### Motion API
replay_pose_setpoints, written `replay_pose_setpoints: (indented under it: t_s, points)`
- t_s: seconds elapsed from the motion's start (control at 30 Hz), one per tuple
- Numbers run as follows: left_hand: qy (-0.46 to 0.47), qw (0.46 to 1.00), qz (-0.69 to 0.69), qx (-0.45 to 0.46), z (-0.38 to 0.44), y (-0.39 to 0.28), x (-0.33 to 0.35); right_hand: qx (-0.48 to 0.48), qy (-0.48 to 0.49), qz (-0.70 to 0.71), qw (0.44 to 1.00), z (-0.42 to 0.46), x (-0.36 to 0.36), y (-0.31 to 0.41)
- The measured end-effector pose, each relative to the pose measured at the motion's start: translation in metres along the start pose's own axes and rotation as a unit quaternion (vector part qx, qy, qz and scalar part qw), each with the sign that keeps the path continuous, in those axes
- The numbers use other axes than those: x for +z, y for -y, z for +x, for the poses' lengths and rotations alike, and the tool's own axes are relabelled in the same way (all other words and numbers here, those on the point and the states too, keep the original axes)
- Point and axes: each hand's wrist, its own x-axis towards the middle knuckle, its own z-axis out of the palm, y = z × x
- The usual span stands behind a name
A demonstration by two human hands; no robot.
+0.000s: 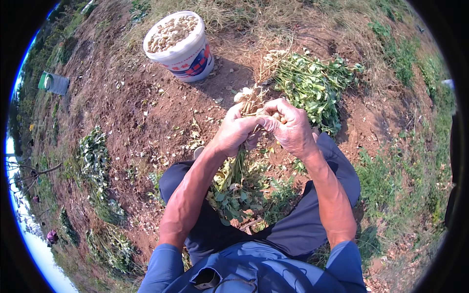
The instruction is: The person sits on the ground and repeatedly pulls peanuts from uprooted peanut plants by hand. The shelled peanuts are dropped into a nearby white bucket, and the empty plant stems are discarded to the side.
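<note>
A pulled peanut plant (pixel 240 163) is gripped by its stems in my left hand (pixel 234 130). Its roots and pale pods (pixel 251 98) stick up above my fingers, while its leaves (pixel 234 199) hang down between my knees. Close against the left, my right hand (pixel 291 128) curls around several peanut pods (pixel 279 118) at the root end. Both thumbs nearly meet in front of the roots. My right palm and the lower finger parts are hidden.
A white plastic bucket (pixel 187 55) heaped with peanuts (pixel 174 33) stands ahead to the left. Uprooted peanut plants (pixel 317 84) lie in a pile ahead to the right. More plants (pixel 94 157) lie farther left, near a white-and-green container (pixel 54 83). Dry grass borders the bare soil (pixel 146 106).
</note>
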Motion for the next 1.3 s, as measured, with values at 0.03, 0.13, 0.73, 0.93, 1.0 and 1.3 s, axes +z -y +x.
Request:
replay_pose_setpoints:
  t_s: [0.03, 0.13, 0.73, 0.93, 1.0, 1.3]
  points:
    - [-0.002, 1.0, -0.001, 0.003, 0.0, 0.002, -0.001, -0.005, 0.008, -0.024, 1.0, 0.001, -0.001, 0.002]
    - [0.011, 1.0, -0.01, 0.004, 0.0, 0.003, -0.001, 0.058, 0.033, 0.122, 0.99, 0.001, -0.003, -0.001]
    - [0.292, 0.931, -0.218, -0.02, -0.008, 0.003, -0.015, 0.172, 0.068, 0.687, 0.703, 0.0, -0.016, -0.009]
    - [0.273, 0.94, -0.197, -0.053, -0.015, 0.006, -0.004, 0.319, 0.025, 0.574, 0.754, 0.004, -0.003, -0.029]
    - [0.253, 0.945, -0.189, -0.088, -0.014, 0.01, 0.003, 0.301, 0.056, 0.571, 0.762, 0.009, 0.005, -0.036]
    - [0.233, 0.932, -0.241, -0.139, -0.01, 0.034, -0.001, 0.118, 0.146, 0.501, 0.845, 0.002, 0.004, -0.017]
